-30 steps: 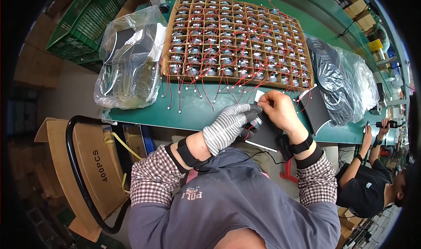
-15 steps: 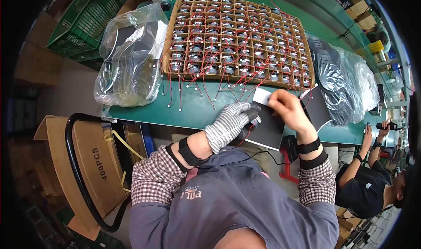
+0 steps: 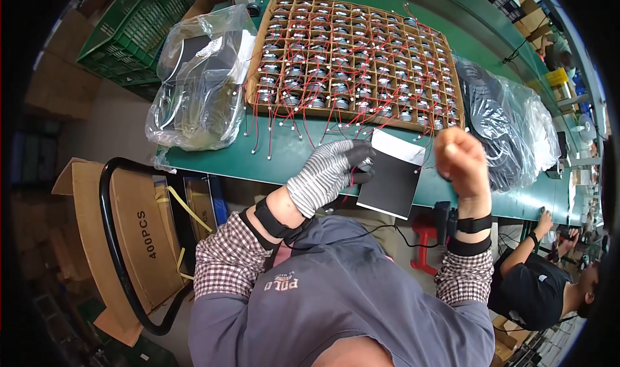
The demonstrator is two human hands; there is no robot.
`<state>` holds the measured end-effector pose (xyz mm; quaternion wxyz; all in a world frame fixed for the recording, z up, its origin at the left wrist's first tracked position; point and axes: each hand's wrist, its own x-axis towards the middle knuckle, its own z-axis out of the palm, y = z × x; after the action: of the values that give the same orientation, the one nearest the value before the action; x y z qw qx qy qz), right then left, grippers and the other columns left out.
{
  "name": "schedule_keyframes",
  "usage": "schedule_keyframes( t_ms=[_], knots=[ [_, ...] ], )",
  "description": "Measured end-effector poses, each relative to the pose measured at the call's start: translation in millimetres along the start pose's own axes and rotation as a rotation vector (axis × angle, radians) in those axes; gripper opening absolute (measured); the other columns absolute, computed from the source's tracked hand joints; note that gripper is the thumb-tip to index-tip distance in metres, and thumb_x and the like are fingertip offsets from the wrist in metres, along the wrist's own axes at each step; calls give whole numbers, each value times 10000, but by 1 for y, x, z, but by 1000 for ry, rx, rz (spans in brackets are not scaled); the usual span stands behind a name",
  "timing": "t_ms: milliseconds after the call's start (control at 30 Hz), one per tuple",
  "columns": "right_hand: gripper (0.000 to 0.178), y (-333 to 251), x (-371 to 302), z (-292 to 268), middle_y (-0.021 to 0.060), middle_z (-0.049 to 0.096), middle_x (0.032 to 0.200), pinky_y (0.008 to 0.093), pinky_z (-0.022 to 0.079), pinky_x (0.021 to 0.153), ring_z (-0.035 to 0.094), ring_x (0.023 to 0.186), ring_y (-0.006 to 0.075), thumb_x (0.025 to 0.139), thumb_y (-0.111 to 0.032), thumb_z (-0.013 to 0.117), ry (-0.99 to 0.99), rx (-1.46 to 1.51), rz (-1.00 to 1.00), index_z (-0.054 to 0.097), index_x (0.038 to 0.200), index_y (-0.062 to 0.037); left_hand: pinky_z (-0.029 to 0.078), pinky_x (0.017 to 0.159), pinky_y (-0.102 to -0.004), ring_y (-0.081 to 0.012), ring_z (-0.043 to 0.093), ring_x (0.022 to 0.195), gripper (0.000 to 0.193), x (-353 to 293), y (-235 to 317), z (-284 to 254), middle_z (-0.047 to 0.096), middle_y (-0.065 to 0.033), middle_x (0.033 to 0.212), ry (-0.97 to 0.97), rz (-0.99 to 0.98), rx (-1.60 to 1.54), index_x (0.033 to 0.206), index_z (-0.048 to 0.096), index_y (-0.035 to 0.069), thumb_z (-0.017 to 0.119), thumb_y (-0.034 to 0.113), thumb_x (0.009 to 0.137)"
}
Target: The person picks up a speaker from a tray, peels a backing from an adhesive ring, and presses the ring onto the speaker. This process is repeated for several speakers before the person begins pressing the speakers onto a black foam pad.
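My left hand (image 3: 330, 175), in a striped grey glove with dark fingertips, is closed on a small speaker (image 3: 367, 163) with a red wire; the fingers cover most of it. Beside it lies a black sheet (image 3: 389, 181) with a white strip (image 3: 395, 147) along its far edge, at the near table edge. My bare right hand (image 3: 462, 162) is raised to the right of the sheet, its fingers curled together. Whatever they may hold cannot be made out. Beyond both hands, a divided cardboard tray (image 3: 352, 112) holds rows of similar speakers, with red wires hanging over its near side.
Clear plastic bags with dark sheets flank the tray, one at left (image 3: 200, 102) and one at right (image 3: 507, 131). A green crate (image 3: 135, 34) stands far left. Below are a cardboard box (image 3: 139, 238), a black curved bar (image 3: 106, 218) and a red stand (image 3: 424, 241). Another person (image 3: 533, 286) works at right.
My right hand has moved right, away from the white strip on the sheet. The left has drawn slightly left with the speaker. The black, white-edged piece near the right bag no longer shows.
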<state>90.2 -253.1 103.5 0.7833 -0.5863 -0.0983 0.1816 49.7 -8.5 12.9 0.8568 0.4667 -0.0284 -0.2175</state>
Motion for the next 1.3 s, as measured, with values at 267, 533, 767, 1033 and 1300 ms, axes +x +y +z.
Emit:
schedule_keyframes(
  t_ms=[267, 533, 767, 1033, 1300],
  knots=[
    [175, 36, 12, 43, -42, 435, 657, 188, 308, 481, 379, 544, 43, 842, -190, 586, -246, -314, 309, 486, 777, -62, 516, 777, -336, -220, 602, 838, 296, -15, 13, 7, 587, -118, 971, 41, -167, -380, 1107, 540, -6, 575, 85, 827],
    [184, 50, 16, 52, -51, 424, 638, 192, 317, 491, 390, 549, 45, 853, -198, 576, -269, -272, 341, 482, 771, -64, 523, 736, -303, -201, 607, 834, 268, -17, 0, -6, 588, -119, 960, 28, 469, 835, 1131, 526, -3, 497, 45, 869],
    [183, 51, 20, 57, -47, 436, 631, 194, 322, 484, 400, 535, 45, 851, -193, 575, -288, -288, 396, 482, 760, -64, 515, 680, -247, -166, 609, 774, 228, -22, 4, -2, 577, -95, 946, 44, 147, 445, 1105, 529, -6, 463, 40, 892],
    [177, 56, 21, 60, -46, 439, 616, 193, 324, 457, 423, 523, 46, 849, -187, 576, -282, -329, 410, 486, 757, -66, 479, 612, -233, -126, 585, 707, 199, -26, -2, -3, 584, -46, 829, 104, 154, 324, 987, 568, 46, 506, 214, 899],
    [161, 60, 19, 61, -44, 443, 593, 187, 309, 439, 391, 494, 36, 858, -170, 564, -272, -265, 406, 501, 757, -61, 443, 566, -212, -102, 566, 686, 226, -28, -1, -1, 576, -15, 766, 212, -76, 32, 960, 576, 64, 539, 271, 875]
  ],
)
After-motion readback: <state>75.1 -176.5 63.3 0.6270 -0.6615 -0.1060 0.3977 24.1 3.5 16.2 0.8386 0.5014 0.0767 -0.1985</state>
